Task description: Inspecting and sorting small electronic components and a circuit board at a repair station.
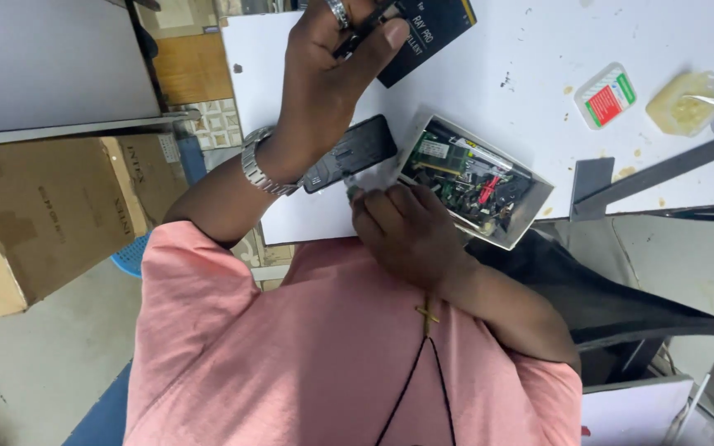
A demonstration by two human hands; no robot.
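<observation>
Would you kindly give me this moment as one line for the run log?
left hand: grips tool over table | right hand: fingertips at phone, beside parts box, grasp unclear

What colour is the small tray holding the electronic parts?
White, on the head view: the tray.

The parts box [477,180], an open white tray crammed with circuit boards and wires, sits at the near edge of the white surface [539,58] and blocks the middle. Left of the parts box, a dark phone [357,149] lies almost against it, leaving only a thin gap, and that gap is filled by the right hand [402,227]. Beyond the parts box the surface is bare up to a black carton [435,29], where the left hand [328,70] hovers. Right of the parts box, dark metal bars [663,173] cross the edge; a small plastic packet [606,96] and a yellowish tub [686,103] lie farther back.
</observation>
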